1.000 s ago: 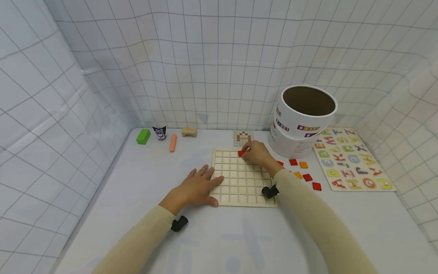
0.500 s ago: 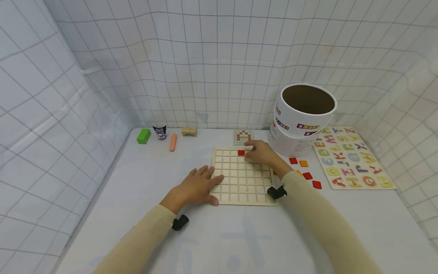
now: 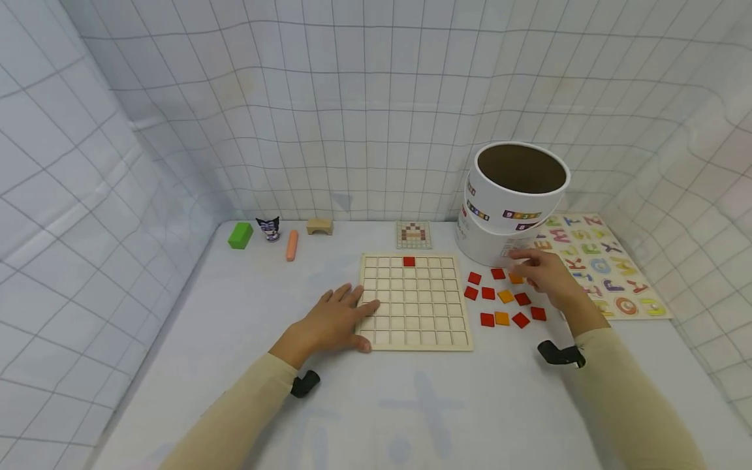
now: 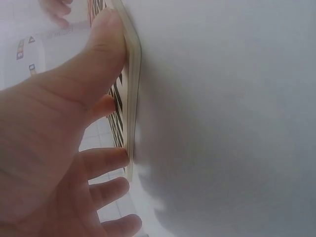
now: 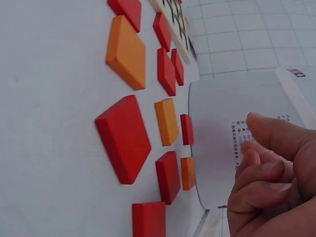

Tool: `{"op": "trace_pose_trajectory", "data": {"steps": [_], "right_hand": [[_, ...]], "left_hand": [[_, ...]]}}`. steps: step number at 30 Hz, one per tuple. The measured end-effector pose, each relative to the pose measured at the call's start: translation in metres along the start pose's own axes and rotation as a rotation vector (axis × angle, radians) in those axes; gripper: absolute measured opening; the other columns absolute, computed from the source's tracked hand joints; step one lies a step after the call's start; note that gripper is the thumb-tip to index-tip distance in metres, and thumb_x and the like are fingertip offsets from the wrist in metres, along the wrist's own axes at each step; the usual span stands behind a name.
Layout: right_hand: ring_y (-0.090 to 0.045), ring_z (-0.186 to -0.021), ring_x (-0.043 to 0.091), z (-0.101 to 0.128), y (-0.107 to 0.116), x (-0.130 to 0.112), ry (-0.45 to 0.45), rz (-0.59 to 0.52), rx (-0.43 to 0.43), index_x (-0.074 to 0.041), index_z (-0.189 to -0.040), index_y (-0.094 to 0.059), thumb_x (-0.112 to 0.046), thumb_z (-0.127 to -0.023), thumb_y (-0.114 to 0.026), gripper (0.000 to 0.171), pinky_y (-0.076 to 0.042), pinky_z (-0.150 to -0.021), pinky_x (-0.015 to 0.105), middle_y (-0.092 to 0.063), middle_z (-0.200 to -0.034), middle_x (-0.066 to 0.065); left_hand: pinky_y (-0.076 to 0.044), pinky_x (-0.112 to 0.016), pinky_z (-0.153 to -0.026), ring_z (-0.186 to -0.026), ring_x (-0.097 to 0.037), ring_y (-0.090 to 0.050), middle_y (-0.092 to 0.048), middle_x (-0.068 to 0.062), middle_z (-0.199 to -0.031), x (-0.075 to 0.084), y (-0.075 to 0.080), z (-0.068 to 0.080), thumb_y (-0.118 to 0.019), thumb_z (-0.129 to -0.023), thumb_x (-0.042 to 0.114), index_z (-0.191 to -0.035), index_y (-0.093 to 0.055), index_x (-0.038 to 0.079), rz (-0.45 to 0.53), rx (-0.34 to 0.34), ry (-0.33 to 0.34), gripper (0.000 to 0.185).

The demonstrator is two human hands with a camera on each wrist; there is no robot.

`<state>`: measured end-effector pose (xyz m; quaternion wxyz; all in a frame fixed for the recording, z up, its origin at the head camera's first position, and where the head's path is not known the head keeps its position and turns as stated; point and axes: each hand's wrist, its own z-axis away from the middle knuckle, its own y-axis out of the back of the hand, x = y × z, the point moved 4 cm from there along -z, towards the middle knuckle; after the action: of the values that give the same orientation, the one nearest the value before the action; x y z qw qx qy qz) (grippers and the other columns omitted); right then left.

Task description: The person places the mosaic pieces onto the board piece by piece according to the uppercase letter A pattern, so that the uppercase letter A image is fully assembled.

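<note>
My left hand (image 3: 333,321) rests on the left edge of a pale wooden grid board (image 3: 412,305), fingers spread. In the left wrist view its thumb (image 4: 106,44) lies against the board's rim. One red square tile (image 3: 408,262) sits in a cell of the board's top row. Right of the board, red and orange tiles lie scattered flat on the table. Above their far right side hovers my right hand (image 3: 548,277), nearest an orange tile (image 3: 516,279) that it partly covers. The right wrist view shows nothing between its thumb and fingers, which are loosely bent and apart from the tiles.
A white bucket (image 3: 505,212) stands behind the tiles, close to the right hand. An alphabet board (image 3: 625,287) lies to the right. A small pattern card (image 3: 414,235) is behind the grid board. Further left are a green block (image 3: 240,235), a figurine (image 3: 269,229), an orange stick (image 3: 292,245) and a wooden arch (image 3: 320,226).
My right hand has let go of the red tile in the top row and moved right, over the loose tiles. The left hand stays on the board's edge.
</note>
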<state>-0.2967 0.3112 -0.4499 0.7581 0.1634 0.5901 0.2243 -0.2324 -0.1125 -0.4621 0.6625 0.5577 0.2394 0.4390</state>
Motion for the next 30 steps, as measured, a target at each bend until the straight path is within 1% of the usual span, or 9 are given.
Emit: {"op": "trace_pose_trajectory", "data": {"steps": [3, 4, 6, 9, 11, 14, 19, 27, 30], "right_hand": [[-0.046, -0.112, 0.036, -0.005, -0.003, 0.009, -0.080, 0.014, 0.006, -0.011, -0.148, -0.051, -0.035, -0.099, -0.067, 0.057, -0.046, -0.092, 0.045, -0.052, -0.130, 0.020], [-0.045, -0.116, 0.037, -0.007, -0.005, 0.010, -0.096, 0.023, 0.006, -0.010, -0.148, -0.051, -0.035, -0.099, -0.068, 0.057, -0.046, -0.094, 0.047, -0.052, -0.132, 0.021], [-0.049, -0.115, 0.037, -0.012, -0.010, 0.012, -0.114, 0.053, 0.001, -0.010, -0.147, -0.052, -0.034, -0.098, -0.069, 0.057, -0.048, -0.095, 0.047, -0.053, -0.133, 0.022], [-0.055, -0.106, 0.035, -0.014, -0.019, 0.011, -0.126, 0.110, -0.010, -0.008, -0.145, -0.054, -0.033, -0.096, -0.071, 0.057, -0.053, -0.085, 0.041, -0.055, -0.129, 0.021], [-0.057, -0.099, 0.033, -0.014, -0.023, 0.009, -0.133, 0.164, -0.005, -0.009, -0.142, -0.057, -0.034, -0.096, -0.072, 0.054, -0.053, -0.078, 0.037, -0.057, -0.124, 0.020], [-0.057, -0.093, 0.032, -0.013, -0.028, 0.006, -0.124, 0.222, 0.010, -0.008, -0.137, -0.059, -0.035, -0.095, -0.072, 0.052, -0.051, -0.072, 0.035, -0.058, -0.117, 0.018], [-0.055, -0.090, 0.030, -0.011, -0.035, 0.001, -0.087, 0.285, 0.022, -0.007, -0.131, -0.059, -0.034, -0.094, -0.072, 0.048, -0.050, -0.070, 0.035, -0.059, -0.107, 0.016], [-0.054, -0.098, 0.033, -0.008, -0.037, -0.004, -0.081, 0.313, 0.011, -0.005, -0.138, -0.057, -0.034, -0.094, -0.071, 0.054, -0.051, -0.073, 0.037, -0.058, -0.115, 0.019], [-0.055, -0.096, 0.033, -0.007, -0.037, -0.005, -0.089, 0.322, 0.015, -0.005, -0.138, -0.055, -0.035, -0.094, -0.070, 0.055, -0.050, -0.072, 0.036, -0.058, -0.112, 0.019]], "left_hand": [[-0.018, -0.063, -0.120, -0.155, -0.040, -0.014, -0.021, -0.016, -0.168, -0.002, -0.001, 0.001, -0.072, -0.083, 0.062, -0.160, -0.035, 0.030, -0.002, -0.002, 0.003, 0.091], [-0.018, -0.063, -0.120, -0.156, -0.040, -0.014, -0.021, -0.016, -0.168, -0.003, -0.001, 0.001, -0.072, -0.083, 0.062, -0.160, -0.035, 0.030, -0.001, -0.003, 0.004, 0.091], [-0.018, -0.063, -0.120, -0.155, -0.041, -0.014, -0.022, -0.016, -0.168, -0.003, -0.001, 0.002, -0.072, -0.083, 0.061, -0.160, -0.036, 0.030, 0.001, -0.001, 0.003, 0.091], [-0.019, -0.063, -0.119, -0.155, -0.041, -0.015, -0.023, -0.017, -0.168, -0.002, 0.000, 0.003, -0.073, -0.084, 0.060, -0.160, -0.037, 0.029, 0.009, 0.004, -0.005, 0.090], [-0.020, -0.063, -0.119, -0.155, -0.042, -0.015, -0.023, -0.018, -0.167, -0.001, 0.002, 0.003, -0.073, -0.084, 0.060, -0.160, -0.037, 0.028, 0.018, 0.009, -0.015, 0.090], [-0.019, -0.064, -0.119, -0.154, -0.043, -0.015, -0.023, -0.019, -0.167, 0.000, 0.003, 0.003, -0.073, -0.084, 0.058, -0.160, -0.037, 0.026, 0.032, 0.010, -0.023, 0.090], [-0.019, -0.063, -0.119, -0.154, -0.042, -0.016, -0.023, -0.019, -0.167, 0.000, 0.000, 0.002, -0.074, -0.084, 0.058, -0.159, -0.038, 0.027, 0.034, 0.004, -0.015, 0.089], [-0.019, -0.062, -0.120, -0.154, -0.042, -0.017, -0.022, -0.019, -0.168, -0.001, -0.001, 0.001, -0.072, -0.084, 0.059, -0.159, -0.038, 0.027, 0.020, 0.003, -0.019, 0.089], [-0.019, -0.062, -0.119, -0.154, -0.042, -0.018, -0.022, -0.019, -0.167, 0.000, 0.000, 0.000, -0.072, -0.085, 0.059, -0.159, -0.038, 0.026, 0.023, 0.002, -0.024, 0.088]]}}
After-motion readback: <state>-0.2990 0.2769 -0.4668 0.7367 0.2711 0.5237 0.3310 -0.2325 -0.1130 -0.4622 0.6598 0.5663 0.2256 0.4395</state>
